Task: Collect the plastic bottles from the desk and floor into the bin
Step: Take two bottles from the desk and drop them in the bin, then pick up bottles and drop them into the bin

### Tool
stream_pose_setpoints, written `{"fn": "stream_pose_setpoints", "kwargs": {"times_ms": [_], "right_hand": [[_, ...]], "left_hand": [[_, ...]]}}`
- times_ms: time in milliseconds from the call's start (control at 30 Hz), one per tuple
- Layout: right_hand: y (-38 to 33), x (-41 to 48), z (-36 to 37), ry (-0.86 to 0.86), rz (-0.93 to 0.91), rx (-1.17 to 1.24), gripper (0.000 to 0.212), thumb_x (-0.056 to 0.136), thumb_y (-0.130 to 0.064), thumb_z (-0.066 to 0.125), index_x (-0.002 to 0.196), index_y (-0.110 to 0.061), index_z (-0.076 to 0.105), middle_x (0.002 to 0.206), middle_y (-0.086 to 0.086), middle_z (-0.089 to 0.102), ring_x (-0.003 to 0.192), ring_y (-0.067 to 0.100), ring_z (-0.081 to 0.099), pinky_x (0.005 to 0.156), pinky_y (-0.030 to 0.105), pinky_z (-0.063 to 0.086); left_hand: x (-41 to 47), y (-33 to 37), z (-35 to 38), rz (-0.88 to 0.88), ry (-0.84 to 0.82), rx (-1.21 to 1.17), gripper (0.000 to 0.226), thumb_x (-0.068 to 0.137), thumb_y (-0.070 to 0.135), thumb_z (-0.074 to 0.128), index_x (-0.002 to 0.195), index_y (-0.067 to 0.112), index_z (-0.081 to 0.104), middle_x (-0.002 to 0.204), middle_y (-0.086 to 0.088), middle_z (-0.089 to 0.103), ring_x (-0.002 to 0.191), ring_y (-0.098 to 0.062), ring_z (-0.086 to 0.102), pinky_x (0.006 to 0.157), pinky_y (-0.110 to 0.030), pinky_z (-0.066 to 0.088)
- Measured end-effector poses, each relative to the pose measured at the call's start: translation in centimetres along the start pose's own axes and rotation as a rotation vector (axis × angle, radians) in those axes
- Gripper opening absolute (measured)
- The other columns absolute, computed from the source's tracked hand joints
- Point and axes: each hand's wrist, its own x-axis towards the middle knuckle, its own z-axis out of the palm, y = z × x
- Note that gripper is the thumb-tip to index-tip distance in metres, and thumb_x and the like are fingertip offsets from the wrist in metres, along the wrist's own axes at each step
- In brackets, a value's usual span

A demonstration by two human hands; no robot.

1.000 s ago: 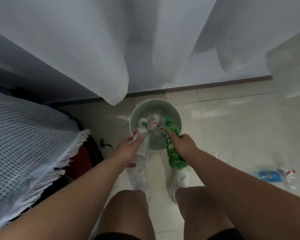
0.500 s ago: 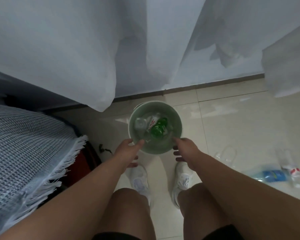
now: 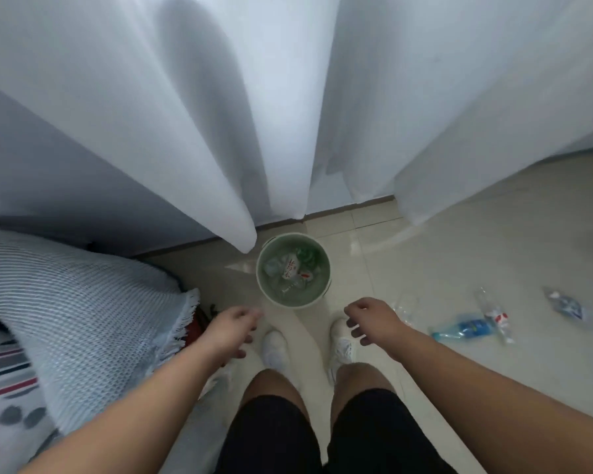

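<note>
A round pale green bin [image 3: 288, 299] stands on the tiled floor under the curtain, holding several plastic bottles, among them a green one [image 3: 307, 255] and a clear one with a red-and-white label [image 3: 290, 270]. My left hand [image 3: 231, 328] and my right hand [image 3: 370, 319] hover near the bin's near rim, fingers loosely curled, both holding nothing. On the floor to the right lie a blue-labelled bottle [image 3: 466, 328], a clear bottle with a red label [image 3: 495, 314], a crushed bottle [image 3: 567, 306] and a clear bottle [image 3: 403, 307] close to my right hand.
White curtains [image 3: 220, 114] hang down over the bin's far side. A bed with a blue-grey knitted blanket [image 3: 76, 313] fills the left. My white shoes [image 3: 274, 347] stand just in front of the bin.
Both hands let go of their bottles, which dropped into the bin. The hands drew back from the rim and the view rose higher above the floor.
</note>
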Motion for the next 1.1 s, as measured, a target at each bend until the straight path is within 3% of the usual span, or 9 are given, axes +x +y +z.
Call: {"fn": "stream_pose_setpoints", "kwargs": {"times_ms": [67,200,400,533,633,833,967,1100], "right_hand": [[-0.2,-4.9,-1.3,0.043,-0.021,-0.025,0.021,0.097,-0.025,0.058,0.104,-0.006,0.067,0.096,0.017,0.073,0.071,0.025,0.063,0.062,0.034,0.05],[0.8,-13.2,-3.1,0.114,-0.025,0.014,0.02,0.096,-0.023,0.058,0.095,-0.005,0.068,0.086,0.018,0.074,0.065,0.024,0.064,0.059,0.034,0.051],[5.5,-22.0,-3.5,0.244,-0.015,0.156,0.02,0.092,-0.02,0.059,0.088,-0.004,0.069,0.067,0.008,0.069,0.057,0.02,0.061,0.053,0.03,0.046],[11.8,-26.3,-1.7,0.361,0.048,0.369,0.021,0.095,-0.02,0.06,0.09,-0.001,0.069,0.066,0.008,0.07,0.056,0.019,0.06,0.05,0.03,0.046],[17.6,-29.0,0.8,0.438,0.122,0.574,0.019,0.095,-0.017,0.061,0.09,0.001,0.067,0.066,0.01,0.069,0.053,0.022,0.058,0.048,0.028,0.041],[29.4,-33.7,7.9,0.566,0.28,0.921,0.016,0.091,-0.015,0.062,0.088,-0.001,0.069,0.064,0.01,0.069,0.049,0.022,0.055,0.046,0.026,0.039],[35.9,-36.0,12.2,0.633,0.383,1.085,0.015,0.091,-0.015,0.062,0.086,-0.004,0.07,0.062,0.011,0.069,0.048,0.022,0.054,0.047,0.027,0.039],[41.3,-37.7,14.7,0.658,0.446,1.262,0.014,0.091,-0.012,0.062,0.088,0.0,0.069,0.061,0.012,0.066,0.048,0.023,0.051,0.047,0.025,0.035]], "left_hand": [[-4.5,1.0,-1.6,0.029,0.01,0.018,0.034,0.094,0.057,0.055,0.116,0.033,0.064,0.109,0.004,0.07,0.094,-0.019,0.07,0.074,-0.039,0.06],[-11.5,3.1,-3.9,0.121,-0.007,0.051,0.028,0.099,0.042,0.056,0.118,0.024,0.065,0.101,0.001,0.07,0.079,-0.018,0.064,0.056,-0.028,0.048],[-17.3,5.3,-6.0,0.258,-0.03,0.293,0.02,0.102,0.035,0.055,0.116,0.025,0.065,0.107,-0.004,0.073,0.09,-0.024,0.071,0.056,-0.027,0.049],[-18.5,5.6,-6.0,0.357,-0.056,0.533,0.015,0.1,0.03,0.06,0.11,0.023,0.068,0.097,-0.004,0.075,0.077,-0.021,0.074,0.043,-0.023,0.046],[-18.7,6.0,-4.9,0.418,-0.087,0.698,0.015,0.097,0.027,0.064,0.108,0.02,0.071,0.089,-0.002,0.077,0.067,-0.021,0.073,0.046,-0.024,0.046],[-19.2,8.5,2.4,0.571,-0.149,0.953,0.007,0.092,0.031,0.067,0.091,0.032,0.074,0.079,0.004,0.078,0.068,-0.018,0.074,0.052,-0.03,0.058],[-20.0,8.6,9.9,0.616,-0.26,1.015,0.01,0.097,0.024,0.064,0.096,0.026,0.074,0.089,-0.004,0.078,0.074,-0.027,0.073,0.054,-0.032,0.054],[-21.8,7.7,18.0,0.621,-0.347,1.032,0.011,0.099,0.02,0.063,0.103,0.017,0.073,0.088,-0.009,0.077,0.063,-0.02,0.066,0.05,-0.027,0.048]]}}
